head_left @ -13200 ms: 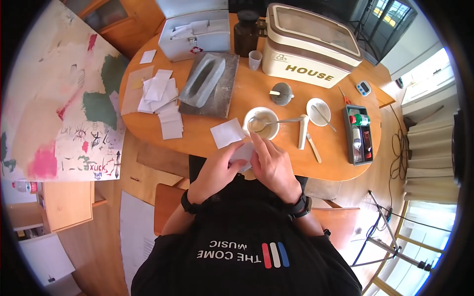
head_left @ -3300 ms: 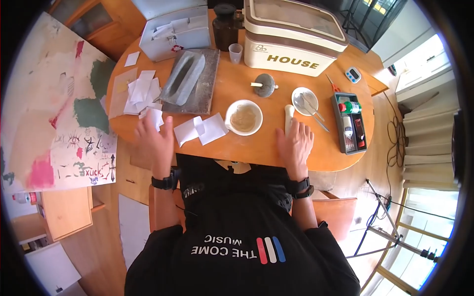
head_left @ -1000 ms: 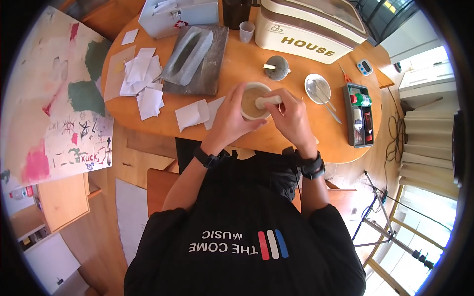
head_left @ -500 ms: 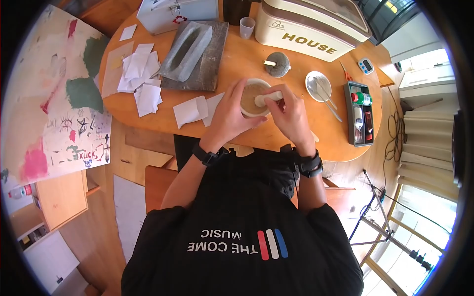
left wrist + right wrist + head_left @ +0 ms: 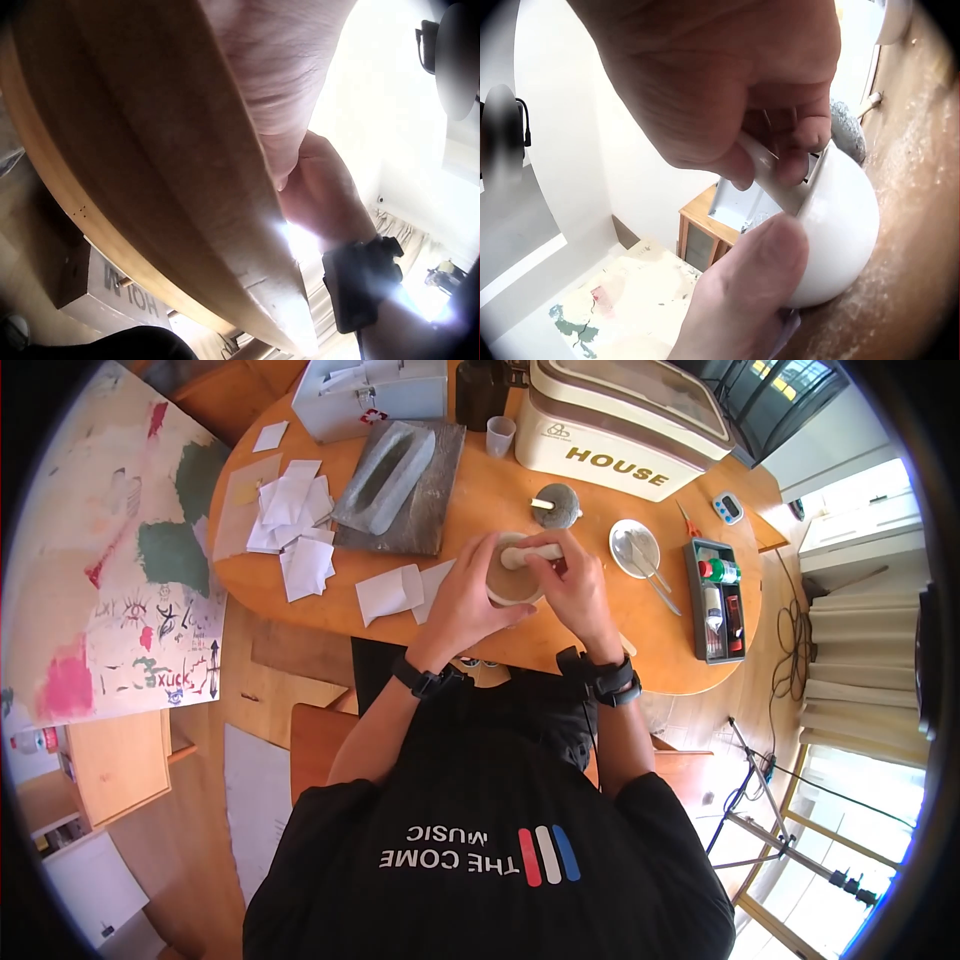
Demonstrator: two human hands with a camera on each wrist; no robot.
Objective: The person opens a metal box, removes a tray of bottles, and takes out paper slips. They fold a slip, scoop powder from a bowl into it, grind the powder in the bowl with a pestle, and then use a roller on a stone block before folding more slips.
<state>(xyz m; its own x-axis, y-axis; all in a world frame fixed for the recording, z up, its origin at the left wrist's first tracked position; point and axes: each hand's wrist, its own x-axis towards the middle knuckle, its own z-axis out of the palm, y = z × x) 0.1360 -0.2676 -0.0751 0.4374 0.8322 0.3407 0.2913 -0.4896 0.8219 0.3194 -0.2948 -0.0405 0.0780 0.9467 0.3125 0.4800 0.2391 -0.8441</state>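
While the left hand (image 5: 465, 600) curls round the outer wall of the white mortar (image 5: 844, 232), the right hand (image 5: 575, 585) pinches the handle of the white pestle (image 5: 530, 556) between thumb and fingers. The mortar rests on the wooden surface (image 5: 490, 490), close to the edge nearest the person and between the two hands. The left thumb presses against its near side, and the left fingers go round its left side; how their tips lie on the far side cannot be told. The pestle slants across the mortar, its rounded head inside, just above or touching the tan contents (image 5: 512, 586), and its handle leading over the rim into the right hand.

Just left of the left hand lie two white paper packets (image 5: 390, 595), the farther one partly behind that hand. Beyond the mortar, and near it, stands a gray stone pot (image 5: 560, 510) with a pale stick at its side. A white dish (image 5: 622, 555) holding a spoon lies to the right of the right hand, with a gray tray (image 5: 697, 605) of small bottles farther right. Well apart, on the left, are a boat-shaped gray trough (image 5: 375, 515) on a dark slab (image 5: 435, 510) and a heap of white papers (image 5: 297, 515).
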